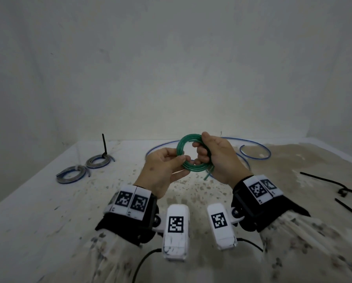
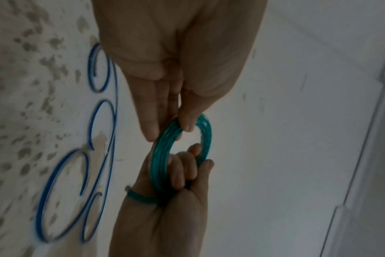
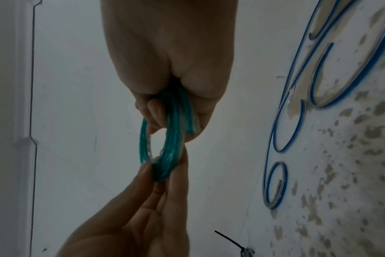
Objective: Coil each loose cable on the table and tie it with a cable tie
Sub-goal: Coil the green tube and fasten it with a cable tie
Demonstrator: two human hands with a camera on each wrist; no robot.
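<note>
A green cable wound into a small coil point(image 1: 183, 148) is held upright above the table between both hands. My left hand point(image 1: 181, 166) pinches the coil's lower left side between thumb and fingers point(image 2: 151, 128). My right hand point(image 1: 203, 146) grips the right side, its fingers point(image 2: 185, 170) curled through the ring and its thumb on top. The cable's short free end point(image 1: 208, 174) pokes out below the right hand. In the right wrist view the green coil point(image 3: 171, 147) runs from my right hand down to the left hand's fingertips point(image 3: 147, 168). A loose blue cable point(image 1: 254, 148) lies in wide loops behind the hands.
Two tied grey-blue coils point(image 1: 98, 161) point(image 1: 73, 174) lie at the left, the farther one with a black tie tail standing up. Loose black cable ties point(image 1: 324, 180) point(image 1: 346, 209) lie at the right. The stained white table point(image 1: 48, 201) ends at a pale wall.
</note>
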